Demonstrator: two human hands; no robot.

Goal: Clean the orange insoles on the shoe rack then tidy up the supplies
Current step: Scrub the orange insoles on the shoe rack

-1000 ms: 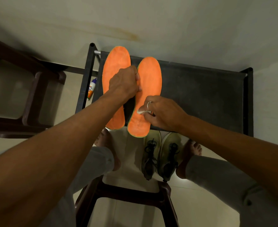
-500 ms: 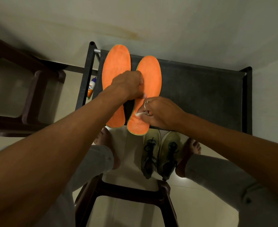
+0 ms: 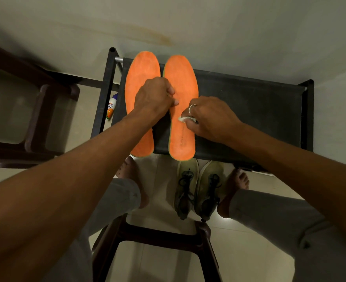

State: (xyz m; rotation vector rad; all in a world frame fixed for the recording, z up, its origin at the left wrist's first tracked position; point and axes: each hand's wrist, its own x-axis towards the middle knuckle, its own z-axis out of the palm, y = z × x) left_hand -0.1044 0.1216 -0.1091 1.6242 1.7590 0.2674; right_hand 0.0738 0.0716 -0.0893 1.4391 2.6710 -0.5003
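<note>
Both insoles lie flat and side by side on the dark fabric top of the shoe rack (image 3: 249, 110), toes pointing away from the person: the left insole (image 3: 142, 78) mostly beneath the left hand (image 3: 154, 96), the right insole (image 3: 181, 82) reaching out beyond both hands, its heel hanging just past the rack's near edge. They look thin, light and floppy, with a napped face that should drag on a wipe, so an unpinned one would likely slide or buckle. It is best held down flat near the middle or taken by its edge, not lifted by one end. The left hand has its fingers curled and knuckles up, its fingertips on the right insole's inner edge; whether it pinches that edge or only presses it, I cannot tell. The right hand (image 3: 210, 119), wrist low and arm coming in from the side, pinches a small white wipe (image 3: 185, 119) against the insole's mid-section. Off to the left hand's outer side a small bottle (image 3: 111, 106) lies below the rack's frame.
</note>
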